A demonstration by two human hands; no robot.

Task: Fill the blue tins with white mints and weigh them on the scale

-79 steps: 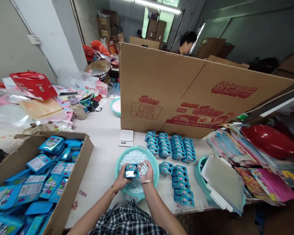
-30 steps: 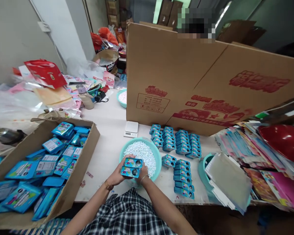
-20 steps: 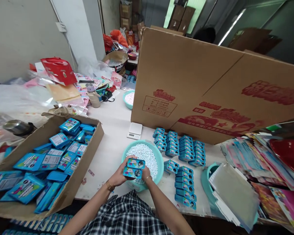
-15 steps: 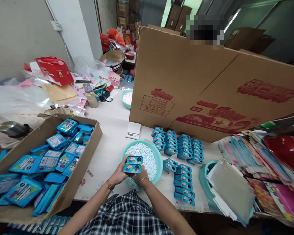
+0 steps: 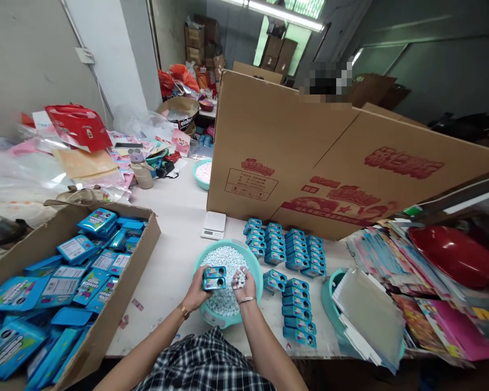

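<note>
Two small blue candy tins (image 5: pixel 214 278), each with a dark round hole on its upper side, are gripped side by side in my left hand (image 5: pixel 195 293) over a turquoise bowl (image 5: pixel 259 282). White pellet candies (image 5: pixel 227 302) fill the bowl. My right hand (image 5: pixel 246 289), palm up and fingers curled, cups a heap of these candies just right of the tins. To the right of the bowl stand several rows of similar blue tins (image 5: pixel 297 312), with their holes facing up.
A cardboard tray (image 5: pixel 146 241) of loose blue tins is on the left. Behind the bowl lie a white scale (image 5: pixel 214 224) and a tall cardboard box (image 5: pixel 285 146). At right are a turquoise tub (image 5: pixel 330 288) with papers and a red basin (image 5: pixel 448 255).
My right hand has come from under the tins to their right, now showing a heap of candies. My left hand still holds both tins. The whole view has shifted slightly.
</note>
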